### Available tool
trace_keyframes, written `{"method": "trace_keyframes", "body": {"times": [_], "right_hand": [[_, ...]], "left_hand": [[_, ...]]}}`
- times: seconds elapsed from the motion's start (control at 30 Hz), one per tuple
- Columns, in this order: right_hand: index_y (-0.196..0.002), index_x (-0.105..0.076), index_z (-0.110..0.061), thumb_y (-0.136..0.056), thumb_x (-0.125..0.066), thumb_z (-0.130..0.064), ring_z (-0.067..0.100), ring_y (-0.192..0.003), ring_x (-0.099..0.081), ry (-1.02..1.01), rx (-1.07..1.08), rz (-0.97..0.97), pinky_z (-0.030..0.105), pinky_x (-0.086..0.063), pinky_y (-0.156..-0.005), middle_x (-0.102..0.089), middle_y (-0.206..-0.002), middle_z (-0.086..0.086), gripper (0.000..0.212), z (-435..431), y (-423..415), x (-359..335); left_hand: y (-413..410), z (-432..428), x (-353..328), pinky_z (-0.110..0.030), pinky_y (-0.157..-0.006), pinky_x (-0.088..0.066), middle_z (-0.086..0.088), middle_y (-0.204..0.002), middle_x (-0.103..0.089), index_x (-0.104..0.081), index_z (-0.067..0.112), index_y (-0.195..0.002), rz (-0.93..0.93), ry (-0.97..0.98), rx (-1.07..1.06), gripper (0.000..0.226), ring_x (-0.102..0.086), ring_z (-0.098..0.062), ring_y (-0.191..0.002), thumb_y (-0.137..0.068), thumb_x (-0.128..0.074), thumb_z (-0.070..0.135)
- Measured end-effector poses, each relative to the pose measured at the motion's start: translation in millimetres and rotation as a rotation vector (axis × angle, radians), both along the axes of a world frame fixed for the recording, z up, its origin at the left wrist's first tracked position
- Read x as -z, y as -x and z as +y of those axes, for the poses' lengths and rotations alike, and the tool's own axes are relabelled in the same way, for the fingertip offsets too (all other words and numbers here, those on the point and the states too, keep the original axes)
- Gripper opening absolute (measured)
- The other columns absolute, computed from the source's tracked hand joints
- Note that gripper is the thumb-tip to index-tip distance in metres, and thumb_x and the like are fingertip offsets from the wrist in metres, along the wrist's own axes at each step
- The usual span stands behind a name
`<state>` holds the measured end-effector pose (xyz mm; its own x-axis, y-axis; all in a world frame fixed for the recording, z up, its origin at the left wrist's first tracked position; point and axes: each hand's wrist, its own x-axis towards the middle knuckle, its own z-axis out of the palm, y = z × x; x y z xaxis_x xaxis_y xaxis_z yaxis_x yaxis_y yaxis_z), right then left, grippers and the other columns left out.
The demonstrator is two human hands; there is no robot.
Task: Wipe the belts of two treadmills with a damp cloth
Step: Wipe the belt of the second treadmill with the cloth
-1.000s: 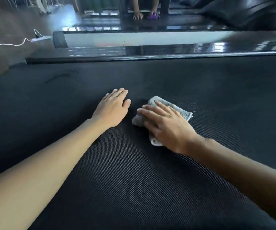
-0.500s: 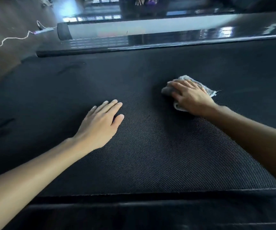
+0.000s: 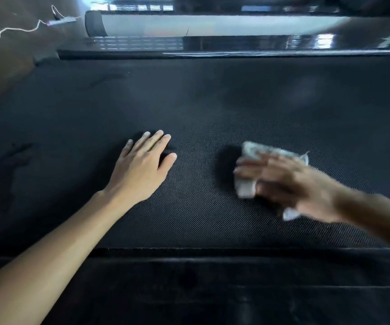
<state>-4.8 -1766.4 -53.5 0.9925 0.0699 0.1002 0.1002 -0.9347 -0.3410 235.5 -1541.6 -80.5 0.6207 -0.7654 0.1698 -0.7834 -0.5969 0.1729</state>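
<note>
A black textured treadmill belt fills most of the view. My left hand rests flat on the belt with straight fingers, left of centre. To its right, my right hand presses a grey damp cloth onto the belt; the hand is blurred by motion and its fingers look spread over the cloth. Parts of the cloth stick out beyond the fingertips and under the palm.
A dark side rail runs along the near edge of the belt. Beyond the far edge lie a glossy black rail and a second treadmill's pale frame. A white cable with a power strip lies on the floor at the far left.
My right hand has dragged the cloth back toward me across the belt after reaching farther out. The view has tilted down, and the left hand stays flat on the belt.
</note>
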Motion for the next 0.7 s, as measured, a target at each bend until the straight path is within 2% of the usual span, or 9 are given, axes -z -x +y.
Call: {"method": "trace_keyframes", "body": {"times": [0.1, 0.2, 0.27, 0.33, 0.4, 0.47, 0.57, 0.63, 0.7], "right_hand": [[-0.138, -0.044, -0.042, -0.095, -0.037, -0.052, 0.011, -0.145, -0.027, 0.036, 0.343, -0.095, 0.036, -0.016, -0.12, -0.04, -0.15, -0.013, 0.045, -49, -54, 11], [-0.145, -0.037, -0.037, -0.098, -0.037, -0.046, 0.019, -0.147, -0.019, 0.097, 0.617, -0.04, 0.045, -0.016, -0.119, -0.031, -0.155, -0.013, 0.048, -45, -127, 22], [-0.145, -0.039, -0.033, -0.093, -0.038, -0.047, 0.022, -0.144, -0.025, 0.188, 0.526, -0.059, 0.048, -0.025, -0.114, -0.034, -0.153, -0.01, 0.054, -12, -153, 25], [-0.143, -0.043, -0.029, -0.089, -0.037, -0.049, 0.025, -0.14, -0.033, 0.186, 0.297, -0.107, 0.05, -0.031, -0.111, -0.042, -0.149, -0.005, 0.059, 35, -144, 26], [-0.144, -0.042, -0.03, -0.093, -0.036, -0.048, 0.024, -0.144, -0.029, 0.148, 0.09, -0.121, 0.049, -0.025, -0.115, -0.04, -0.151, -0.008, 0.055, 72, -108, 26], [-0.146, -0.04, -0.032, -0.099, -0.038, -0.044, 0.018, -0.148, -0.019, 0.097, -0.081, -0.12, 0.042, -0.018, -0.12, -0.036, -0.153, -0.013, 0.048, 88, -67, 22], [-0.143, -0.048, -0.026, -0.101, -0.048, -0.035, 0.01, -0.147, -0.02, -0.002, -0.32, -0.08, 0.038, -0.018, -0.121, -0.039, -0.152, -0.011, 0.043, 60, -47, 5], [-0.139, -0.052, -0.022, -0.098, -0.052, -0.032, 0.006, -0.144, -0.026, -0.02, -0.256, -0.057, 0.032, -0.016, -0.121, -0.044, -0.148, -0.008, 0.042, 30, -66, 1], [-0.138, -0.053, -0.021, -0.098, -0.05, -0.037, 0.009, -0.142, -0.033, 0.0, -0.077, -0.098, 0.032, -0.02, -0.12, -0.049, -0.145, -0.005, 0.043, 1, -97, 8]], "left_hand": [[2, -1, -3, -0.041, -0.12, -0.012, 0.011, -0.157, -0.025, -0.032, 0.029, -0.148, 0.002, 0.011, -0.02, 0.057, -0.016, -0.01, -0.146, -0.097, -0.032, 0.053], [1, -1, -5, -0.038, -0.119, -0.014, 0.01, -0.155, -0.029, -0.037, 0.028, -0.146, 0.037, 0.062, -0.003, 0.05, -0.02, -0.01, -0.145, -0.099, -0.037, 0.045], [-2, -2, -10, -0.034, -0.118, -0.017, 0.006, -0.153, -0.034, -0.044, 0.023, -0.142, 0.11, 0.183, -0.024, 0.044, -0.025, -0.012, -0.143, -0.1, -0.041, 0.034], [-10, 0, -13, -0.036, -0.117, -0.02, 0.001, -0.152, -0.037, -0.048, 0.018, -0.14, 0.095, 0.246, -0.096, 0.042, -0.028, -0.017, -0.142, -0.099, -0.043, 0.028], [-20, 5, -12, -0.043, -0.117, -0.019, 0.0, -0.154, -0.033, -0.045, 0.018, -0.142, 0.024, 0.168, -0.173, 0.044, -0.024, -0.02, -0.144, -0.1, -0.041, 0.031], [-27, 11, -10, -0.046, -0.118, -0.014, 0.002, -0.157, -0.025, -0.037, 0.02, -0.146, 0.041, 0.062, -0.229, 0.049, -0.018, -0.018, -0.146, -0.101, -0.035, 0.037], [-30, 16, -7, -0.046, -0.119, -0.007, 0.004, -0.16, -0.017, -0.026, 0.021, -0.151, 0.071, -0.021, -0.221, 0.053, -0.011, -0.017, -0.148, -0.101, -0.029, 0.041], [-29, 16, -6, -0.046, -0.119, -0.005, 0.004, -0.16, -0.015, -0.024, 0.021, -0.151, 0.073, -0.02, -0.215, 0.054, -0.009, -0.017, -0.148, -0.102, -0.028, 0.041], [-28, 15, -7, -0.046, -0.119, -0.004, 0.005, -0.16, -0.015, -0.024, 0.021, -0.151, 0.077, -0.011, -0.218, 0.053, -0.009, -0.016, -0.148, -0.102, -0.028, 0.041]]}}
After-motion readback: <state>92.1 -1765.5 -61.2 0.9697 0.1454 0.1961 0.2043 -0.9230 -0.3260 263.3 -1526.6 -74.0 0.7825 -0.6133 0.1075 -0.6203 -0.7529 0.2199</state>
